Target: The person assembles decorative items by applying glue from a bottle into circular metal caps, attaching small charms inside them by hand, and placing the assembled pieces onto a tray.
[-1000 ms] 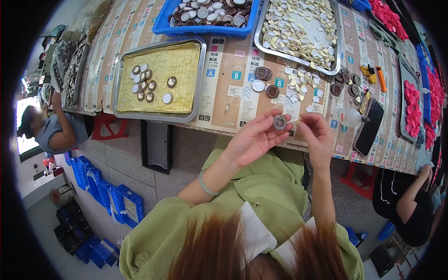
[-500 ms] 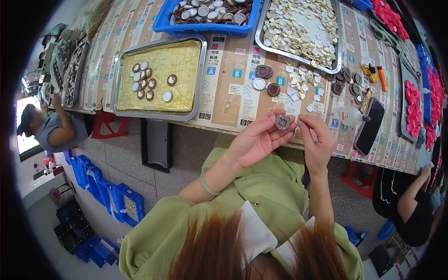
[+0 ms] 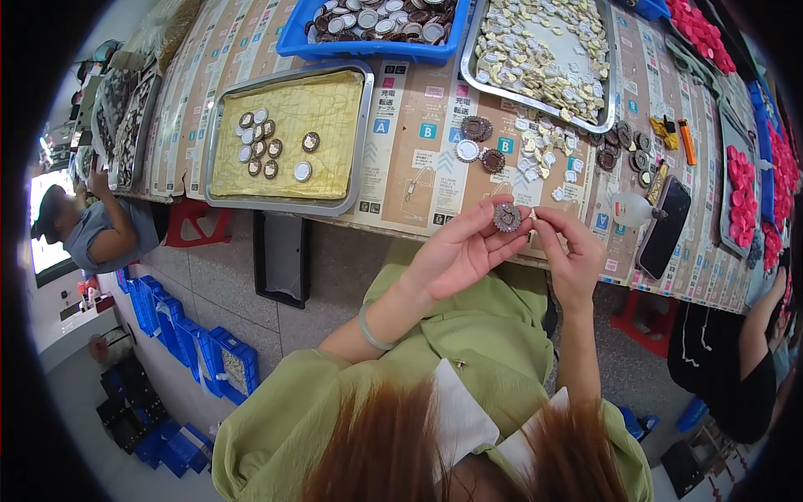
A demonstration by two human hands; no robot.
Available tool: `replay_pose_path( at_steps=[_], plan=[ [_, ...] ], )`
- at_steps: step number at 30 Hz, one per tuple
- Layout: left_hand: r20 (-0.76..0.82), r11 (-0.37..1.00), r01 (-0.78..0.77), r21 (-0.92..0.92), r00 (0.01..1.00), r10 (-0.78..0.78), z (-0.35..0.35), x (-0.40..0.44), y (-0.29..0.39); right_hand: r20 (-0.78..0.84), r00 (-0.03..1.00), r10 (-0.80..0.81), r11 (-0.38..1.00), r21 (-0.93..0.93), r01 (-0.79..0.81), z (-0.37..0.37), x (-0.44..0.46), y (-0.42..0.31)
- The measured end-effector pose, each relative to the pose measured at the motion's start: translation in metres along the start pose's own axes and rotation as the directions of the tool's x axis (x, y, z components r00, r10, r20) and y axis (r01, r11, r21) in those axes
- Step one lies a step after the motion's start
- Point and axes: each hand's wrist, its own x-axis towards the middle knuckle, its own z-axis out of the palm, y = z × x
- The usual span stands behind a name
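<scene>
My left hand (image 3: 462,251), palm up, holds a dark round cap with a scalloped edge (image 3: 507,218) between thumb and fingers. Beside it, my right hand (image 3: 572,258) pinches a small cream-coloured piece (image 3: 534,215) close to the cap's right side. Just beyond my hands on the table lie a pale disc (image 3: 467,150) and a brown scalloped cap (image 3: 493,161). Loose small white and cream pieces (image 3: 535,155) are scattered to their right. On the left, a metal tray (image 3: 361,138) lined with yellow sheet holds several brown caps and white discs.
A blue bin (image 3: 368,50) of caps and a metal tray (image 3: 609,92) of cream pieces stand at the back. A phone (image 3: 665,227), a clear bottle (image 3: 631,209) and an orange tool (image 3: 687,142) lie to the right. Another person (image 3: 109,222) sits at far left, another at right.
The cream piece now shows more plainly at my right fingertips. My hands have barely moved. The person at right has raised an arm.
</scene>
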Motion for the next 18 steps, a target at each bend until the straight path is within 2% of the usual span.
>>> replay_pose_path(
  at_steps=[2, 4, 5, 7, 11, 13, 18],
  plan=[
    [-0.004, 1.0, -0.008, 0.02, 1.0, 0.009, 0.003, 0.0, -0.001, -0.028, 1.0, 0.0, 0.999, 0.038, 0.001, 0.002, 0.0, -0.003],
    [-0.014, 0.996, -0.046, 0.071, 0.999, 0.047, 0.005, 0.001, -0.003, -0.059, 0.974, -0.218, 0.973, -0.092, 0.212, 0.004, 0.002, -0.014],
    [-0.015, 0.996, -0.046, 0.072, 0.999, 0.047, 0.005, 0.001, -0.004, -0.06, 0.974, -0.217, 0.973, -0.091, 0.211, 0.005, 0.002, -0.014],
    [-0.019, 0.991, -0.05, 0.127, 0.998, 0.052, 0.006, 0.002, -0.006, 0.009, 0.909, -0.416, 0.868, -0.294, 0.4, 0.007, 0.002, -0.012],
    [-0.026, 0.982, -0.071, 0.172, 0.997, 0.077, 0.007, 0.0, -0.007, 0.012, 0.903, -0.429, 0.854, -0.322, 0.409, 0.01, -0.001, -0.011],
    [-0.028, 0.984, -0.079, 0.159, 0.996, 0.084, 0.007, 0.0, -0.007, -0.031, 0.926, -0.377, 0.893, -0.279, 0.354, 0.012, -0.002, -0.012],
    [-0.038, 0.985, -0.069, 0.159, 0.996, 0.076, 0.013, -0.003, -0.007, -0.001, 0.937, -0.349, 0.911, -0.235, 0.34, 0.008, -0.002, -0.01]
  ],
)
